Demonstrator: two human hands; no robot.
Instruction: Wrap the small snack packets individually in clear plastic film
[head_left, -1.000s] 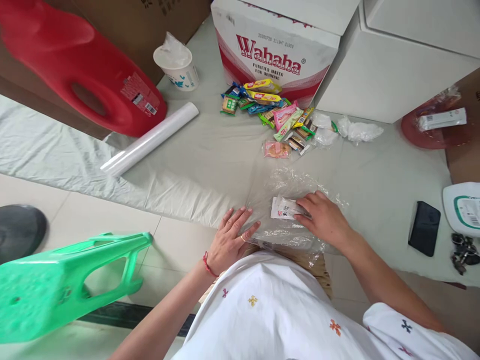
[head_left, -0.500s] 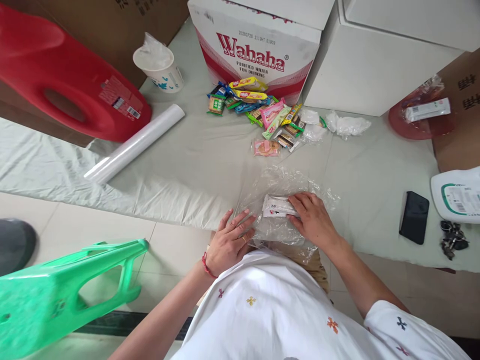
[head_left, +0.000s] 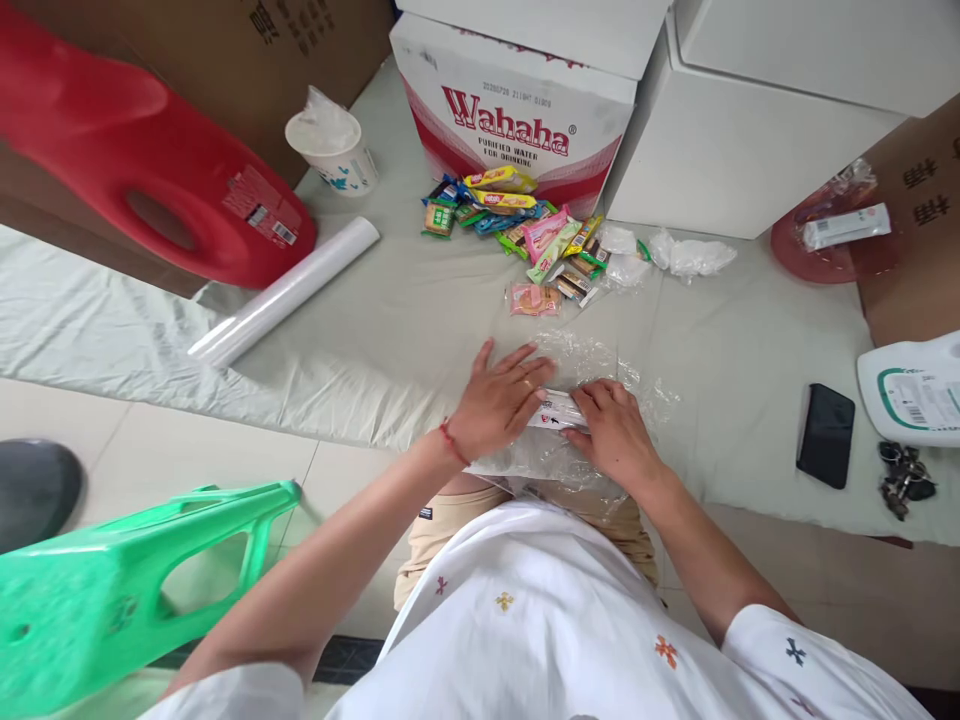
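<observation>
A small white printed packet point(head_left: 556, 408) lies on a sheet of clear plastic film point(head_left: 525, 450) near the table's front edge. The fingers and thumb of my right hand point(head_left: 619, 430) close on the packet's right end. My left hand point(head_left: 499, 402) rests over the film at the packet's left end, its fingers stretched out and partly covering it. Wrapped snacks point(head_left: 525, 225) lie in a heap beyond the hands, with a pink-wrapped biscuit point(head_left: 534, 298) closest to the film.
On the left are a roll of film point(head_left: 289, 292), a red jug point(head_left: 161, 180) and a paper cup point(head_left: 337, 165). Boxes point(head_left: 517, 120) stand behind. A phone point(head_left: 826, 435), keys point(head_left: 905, 480) and a white bottle point(head_left: 915, 392) lie right. A green stool point(head_left: 150, 570) is on the floor.
My left hand has moved up and right from the film's near-left edge to the packet's left end. My right hand stays at the packet's right end.
</observation>
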